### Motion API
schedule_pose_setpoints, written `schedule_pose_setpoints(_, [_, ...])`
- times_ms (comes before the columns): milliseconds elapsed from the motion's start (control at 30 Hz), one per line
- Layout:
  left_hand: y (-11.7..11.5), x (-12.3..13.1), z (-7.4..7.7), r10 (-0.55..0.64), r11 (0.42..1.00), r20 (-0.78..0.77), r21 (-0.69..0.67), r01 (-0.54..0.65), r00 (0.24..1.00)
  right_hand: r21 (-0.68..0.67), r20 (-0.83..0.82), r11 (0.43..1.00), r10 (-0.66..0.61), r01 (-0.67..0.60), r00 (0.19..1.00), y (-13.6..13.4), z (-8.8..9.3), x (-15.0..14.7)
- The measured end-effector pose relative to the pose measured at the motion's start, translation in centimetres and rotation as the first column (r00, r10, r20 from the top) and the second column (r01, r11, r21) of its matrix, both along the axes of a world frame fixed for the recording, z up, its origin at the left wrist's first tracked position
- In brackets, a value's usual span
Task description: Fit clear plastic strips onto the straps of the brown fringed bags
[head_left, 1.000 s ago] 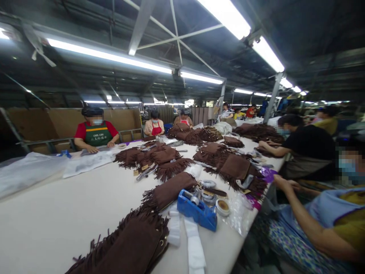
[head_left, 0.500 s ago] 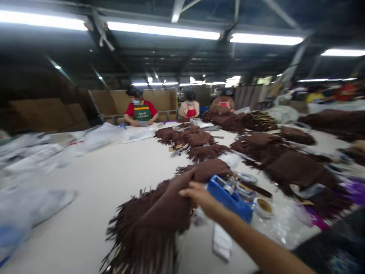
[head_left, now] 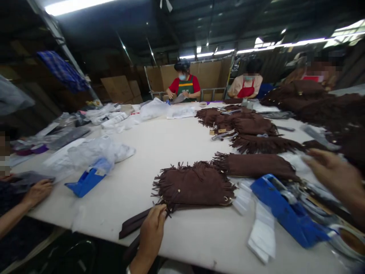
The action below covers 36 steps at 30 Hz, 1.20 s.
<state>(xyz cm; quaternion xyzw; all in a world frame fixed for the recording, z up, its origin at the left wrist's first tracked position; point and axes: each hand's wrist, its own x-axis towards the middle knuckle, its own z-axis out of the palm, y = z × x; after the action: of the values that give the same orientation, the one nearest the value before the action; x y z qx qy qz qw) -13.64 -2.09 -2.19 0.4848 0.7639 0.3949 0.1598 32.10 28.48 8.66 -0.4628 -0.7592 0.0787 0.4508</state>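
Observation:
A dark brown fringed bag [head_left: 196, 184] lies flat on the white table, with small metal studs and a ring on its face. At its near left corner, my left hand [head_left: 151, 232] is closed on a brown strap [head_left: 134, 222], fingertips pinched together beside the fringe. My right hand [head_left: 336, 175] is raised at the right, somewhat blurred, its fingers extended and apart with nothing seen in them. Below it and to its left lies a blue tape dispenser [head_left: 288, 213]. Another brown fringed bag [head_left: 259, 165] lies just behind the first.
White folded packets [head_left: 261, 232] lie right of the bag, a tape roll [head_left: 350, 239] at the lower right. More brown bags [head_left: 253, 127] are piled behind. At left stand a second blue dispenser [head_left: 88, 179], plastic bags [head_left: 97, 152] and a co-worker's hand [head_left: 40, 192]. Other people work across the table.
My view has swung left and down. The brown bag, earlier lifted at one edge by a hand, now lies flat. My left hand has come into view on a strap; my right is off the bag.

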Motion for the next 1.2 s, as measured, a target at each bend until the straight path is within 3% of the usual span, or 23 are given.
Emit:
schedule_pose_setpoints(33, [0.7,-0.1,-0.3,-0.001,1.000,-0.087,0.017,0.002,0.996,-0.081,0.092,0.996,-0.026,0.033,0.995,-2.0,-2.3,-3.4])
schedule_pose_setpoints(100, [2.2,-0.4,-1.1,0.007,1.000,-0.222,0.024,-0.002,0.975,-0.249,0.164,0.950,0.231,-0.186,0.959,-6.6,-6.4,-11.0])
schedule_pose_setpoints(167, [3.2,-0.7,-2.1,0.003,1.000,-0.294,0.003,-0.003,0.956,-0.284,0.206,0.877,0.450,-0.387,0.869,-10.7,-9.4,-18.5])
schedule_pose_setpoints(233, [3.7,-1.3,-2.9,-0.021,1.000,-0.319,-0.025,0.014,0.948,-0.258,0.336,0.853,0.519,-0.453,0.786,-13.5,-11.2,-24.4])
schedule_pose_setpoints(333, [3.7,-2.1,-3.4,-0.034,0.999,-0.323,-0.035,0.024,0.946,-0.191,0.561,0.870,0.476,-0.454,0.677,-15.1,-12.2,-29.2])
schedule_pose_setpoints(433, [3.5,-2.9,-3.1,-0.058,0.998,-0.330,-0.054,0.042,0.942,-0.130,0.715,0.858,0.428,-0.496,0.553,-14.7,-12.2,-30.4])
schedule_pose_setpoints(533, [3.8,-3.9,-1.9,-0.105,0.991,-0.396,-0.118,0.063,0.912,-0.116,0.764,0.844,0.413,-0.524,0.495,-14.1,-11.1,-30.2])
schedule_pose_setpoints(600, [3.8,-4.5,-0.5,-0.125,0.986,-0.462,-0.154,0.060,0.878,-0.107,0.767,0.852,0.398,-0.512,0.503,-14.0,-9.9,-29.7])
schedule_pose_setpoints(700, [3.1,-5.0,2.2,-0.150,0.985,-0.518,-0.153,0.081,0.842,-0.023,0.729,0.864,0.359,-0.502,0.583,-14.7,-8.5,-28.1])
schedule_pose_setpoints(800, [1.3,-4.5,3.6,-0.097,0.995,-0.441,-0.038,0.089,0.892,0.068,0.665,0.857,0.343,-0.511,0.663,-16.1,-9.2,-26.1])
schedule_pose_setpoints(900, [-0.5,-3.4,2.9,-0.071,0.996,-0.234,0.038,0.082,0.970,0.006,0.672,0.846,0.392,-0.534,0.629,-17.5,-11.5,-25.2])
schedule_pose_setpoints(1000, [-1.5,-2.5,1.4,-0.089,0.994,-0.064,-0.068,0.084,0.994,-0.104,0.679,0.850,0.441,-0.517,0.588,-18.6,-13.2,-25.5])
schedule_pose_setpoints(1100, [-1.4,-2.2,1.3,-0.111,0.984,-0.099,-0.154,0.095,0.989,-0.154,0.636,0.863,0.459,-0.481,0.620,-19.1,-13.4,-26.2])
schedule_pose_setpoints(1200, [-0.7,-2.3,2.9,-0.187,0.964,-0.256,-0.232,0.128,0.948,-0.193,0.602,0.865,0.477,-0.463,0.640,-19.1,-12.8,-26.4])
